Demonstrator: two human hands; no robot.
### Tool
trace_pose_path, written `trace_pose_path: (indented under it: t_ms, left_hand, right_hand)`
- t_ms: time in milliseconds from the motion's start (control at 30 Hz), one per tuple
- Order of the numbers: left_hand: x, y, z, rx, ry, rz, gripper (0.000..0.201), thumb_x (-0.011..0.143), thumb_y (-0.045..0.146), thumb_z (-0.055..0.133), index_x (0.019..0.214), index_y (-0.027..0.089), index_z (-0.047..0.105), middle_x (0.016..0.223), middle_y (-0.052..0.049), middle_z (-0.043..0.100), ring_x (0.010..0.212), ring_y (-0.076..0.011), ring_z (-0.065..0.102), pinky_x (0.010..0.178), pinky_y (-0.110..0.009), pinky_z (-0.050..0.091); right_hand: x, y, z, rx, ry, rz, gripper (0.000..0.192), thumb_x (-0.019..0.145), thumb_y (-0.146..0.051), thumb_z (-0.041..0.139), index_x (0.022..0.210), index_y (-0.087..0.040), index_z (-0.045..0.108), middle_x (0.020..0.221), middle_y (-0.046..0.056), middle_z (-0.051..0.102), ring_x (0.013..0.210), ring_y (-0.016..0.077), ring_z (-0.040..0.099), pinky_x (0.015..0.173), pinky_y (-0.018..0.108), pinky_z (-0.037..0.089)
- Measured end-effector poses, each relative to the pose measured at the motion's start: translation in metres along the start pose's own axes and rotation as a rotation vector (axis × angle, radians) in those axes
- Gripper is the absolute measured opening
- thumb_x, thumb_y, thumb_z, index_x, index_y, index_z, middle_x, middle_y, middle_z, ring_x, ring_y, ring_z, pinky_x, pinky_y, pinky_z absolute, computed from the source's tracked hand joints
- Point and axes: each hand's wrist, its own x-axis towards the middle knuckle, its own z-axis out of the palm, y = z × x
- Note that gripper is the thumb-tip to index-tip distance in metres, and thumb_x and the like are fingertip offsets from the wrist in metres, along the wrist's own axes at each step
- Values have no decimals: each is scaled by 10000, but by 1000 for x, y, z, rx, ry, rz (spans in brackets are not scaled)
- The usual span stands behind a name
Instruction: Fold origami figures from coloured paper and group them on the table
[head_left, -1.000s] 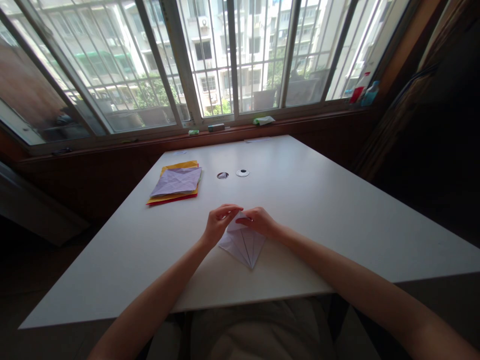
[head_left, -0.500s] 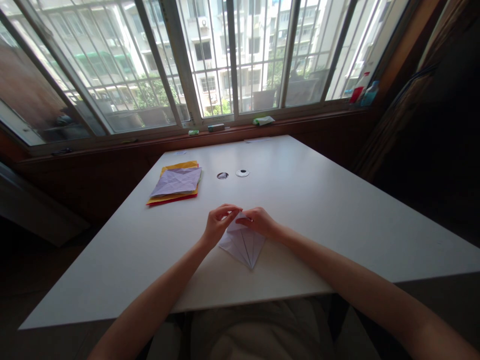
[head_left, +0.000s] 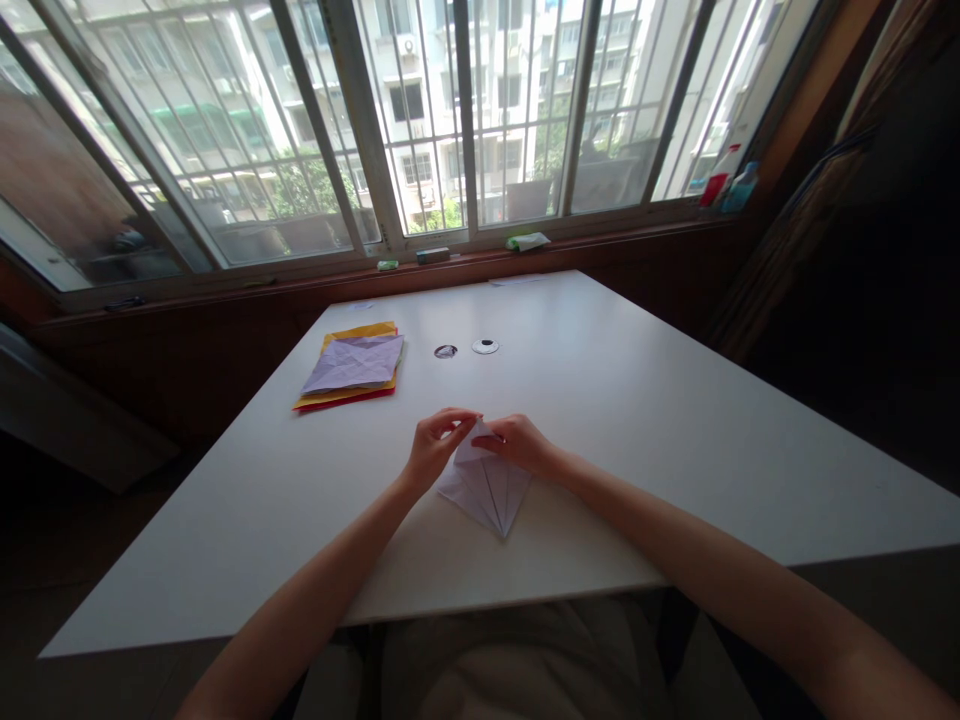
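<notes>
Head view: the left hand (head_left: 433,447) pinches the far tip of a folded paper (head_left: 480,490), while the right hand (head_left: 523,442), just beside it, is clamped on the same paper's upper right part. The paper extends from between the hands toward the wearer over the white tabletop (head_left: 637,430), its near end (creased to a point) uncovered; beyond the left hand, to its left, lies a paper stack (head_left: 352,362).
</notes>
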Motion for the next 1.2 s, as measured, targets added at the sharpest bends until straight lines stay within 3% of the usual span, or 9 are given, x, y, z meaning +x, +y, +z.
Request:
trace_pose_path:
  t_ms: [1200]
  left_hand:
    - [-3,9,2,95,6,90,146,738,276,576,781,163,656,783,-59,639,751,-147,561,639,-247,431]
  right_hand:
    - [0,3,2,-37,43,-33,290,790,-325,494,591,-137,592,483,-22,495,465,67,365,496,186,301]
